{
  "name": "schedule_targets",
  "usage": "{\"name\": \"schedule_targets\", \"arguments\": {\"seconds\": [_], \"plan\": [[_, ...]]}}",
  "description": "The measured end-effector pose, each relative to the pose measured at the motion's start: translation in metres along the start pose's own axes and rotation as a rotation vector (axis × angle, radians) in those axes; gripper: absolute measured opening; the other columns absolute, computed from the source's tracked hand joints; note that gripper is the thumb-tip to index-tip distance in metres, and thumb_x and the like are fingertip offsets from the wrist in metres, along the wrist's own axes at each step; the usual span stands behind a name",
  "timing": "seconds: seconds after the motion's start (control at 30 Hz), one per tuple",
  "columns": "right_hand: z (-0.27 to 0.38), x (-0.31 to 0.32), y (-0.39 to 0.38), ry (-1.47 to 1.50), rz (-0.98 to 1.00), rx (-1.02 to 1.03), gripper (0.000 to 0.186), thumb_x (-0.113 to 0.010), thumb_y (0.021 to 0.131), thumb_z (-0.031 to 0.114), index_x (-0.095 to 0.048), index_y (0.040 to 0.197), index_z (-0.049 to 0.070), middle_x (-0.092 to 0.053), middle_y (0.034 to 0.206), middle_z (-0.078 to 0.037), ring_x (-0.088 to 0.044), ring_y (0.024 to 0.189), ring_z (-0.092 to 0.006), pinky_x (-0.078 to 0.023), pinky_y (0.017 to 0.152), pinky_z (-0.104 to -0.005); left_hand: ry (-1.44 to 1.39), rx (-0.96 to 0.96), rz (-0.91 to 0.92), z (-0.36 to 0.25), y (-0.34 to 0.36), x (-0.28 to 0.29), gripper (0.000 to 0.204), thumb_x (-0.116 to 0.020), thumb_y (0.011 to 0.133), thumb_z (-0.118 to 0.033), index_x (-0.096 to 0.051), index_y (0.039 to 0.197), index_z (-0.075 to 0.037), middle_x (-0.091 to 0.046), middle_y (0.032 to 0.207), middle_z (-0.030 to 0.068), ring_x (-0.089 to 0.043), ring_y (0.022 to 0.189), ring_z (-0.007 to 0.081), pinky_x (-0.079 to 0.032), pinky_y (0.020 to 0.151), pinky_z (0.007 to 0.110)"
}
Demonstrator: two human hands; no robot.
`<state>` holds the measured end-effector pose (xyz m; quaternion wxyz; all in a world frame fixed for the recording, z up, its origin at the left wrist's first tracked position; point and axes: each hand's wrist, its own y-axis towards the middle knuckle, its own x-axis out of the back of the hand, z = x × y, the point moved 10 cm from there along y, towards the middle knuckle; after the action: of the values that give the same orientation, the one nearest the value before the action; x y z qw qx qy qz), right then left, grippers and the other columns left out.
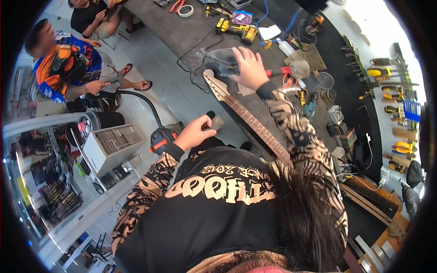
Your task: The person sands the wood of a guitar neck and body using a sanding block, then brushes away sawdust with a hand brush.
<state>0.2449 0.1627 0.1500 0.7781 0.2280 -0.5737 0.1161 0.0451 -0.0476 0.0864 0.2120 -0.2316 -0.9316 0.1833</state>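
My left hand (pixel 195 133) is closed on a small greyish block (pixel 219 123), gripped between thumb and fingers in front of my body. My right hand (pixel 250 68) reaches over the workbench with its fingers spread and nothing visible in it. Beside that hand lies a crumpled clear plastic bag (pixel 214 61). A wooden guitar neck (pixel 255 122) with a dark fretted fingerboard and pale headstock lies slantwise along the bench edge, between my two hands. Its lower end disappears near my right sleeve.
A yellow cordless drill (pixel 237 31), a tape roll (pixel 185 11) and a red-handled brush (pixel 298 69) lie on the bench (pixel 159 22). Hand tools hang on the right wall. Two people sit at the upper left. A black vacuum cleaner (pixel 165 140) stands on the floor.
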Motion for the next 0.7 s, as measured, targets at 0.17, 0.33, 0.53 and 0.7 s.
{"name": "schedule_targets", "arguments": {"seconds": [0.17, 0.33, 0.53, 0.7], "plan": [[-0.016, -0.065, 0.089, -0.067, 0.283, 0.030, 0.073, -0.094, 0.077, 0.034, -0.059, 0.134, 0.006, -0.067, 0.123, -0.019, -0.077, 0.102, -0.0401, -0.064, 0.083, -0.0525, -0.145, 0.094, -0.064, 0.077, 0.013, 0.062, 0.039, -0.088, 0.094, -0.025, -0.058, 0.107, -0.004, -0.061, 0.091, 0.0071, -0.058, 0.085, 0.0198, -0.052, 0.083, 0.037], [-0.055, -0.070, 0.136, -0.143, 0.250, -0.149, 0.076, -0.093, 0.077, 0.036, -0.057, 0.137, 0.005, -0.068, 0.123, -0.021, -0.077, 0.105, -0.0405, -0.064, 0.085, -0.0535, -0.066, 0.179, -0.115, 0.142, 0.008, 0.110, 0.040, -0.089, 0.093, -0.024, -0.060, 0.112, -0.005, -0.067, 0.097, 0.0085, -0.063, 0.092, 0.0229, -0.054, 0.087, 0.040], [-0.079, -0.064, 0.163, -0.128, 0.357, -0.480, 0.073, -0.092, 0.084, 0.035, -0.059, 0.139, 0.000, -0.068, 0.137, -0.019, -0.069, 0.124, -0.0384, -0.060, 0.094, -0.0477, -0.277, 0.213, -0.255, 0.203, 0.018, 0.160, 0.033, -0.086, 0.097, -0.015, -0.061, 0.116, -0.004, -0.066, 0.095, 0.0030, -0.061, 0.088, 0.0146, -0.053, 0.081, 0.034], [-0.071, -0.030, 0.127, -0.172, 0.061, -0.300, 0.104, -0.095, 0.083, 0.037, -0.042, 0.164, -0.001, -0.048, 0.167, -0.031, -0.060, 0.141, -0.0484, -0.056, 0.111, -0.0515, -0.422, 0.220, -0.195, 0.186, 0.058, 0.133, 0.030, -0.083, 0.103, -0.012, -0.058, 0.117, -0.005, -0.061, 0.092, -0.0024, -0.057, 0.084, 0.0074, -0.050, 0.076, 0.028]]}}
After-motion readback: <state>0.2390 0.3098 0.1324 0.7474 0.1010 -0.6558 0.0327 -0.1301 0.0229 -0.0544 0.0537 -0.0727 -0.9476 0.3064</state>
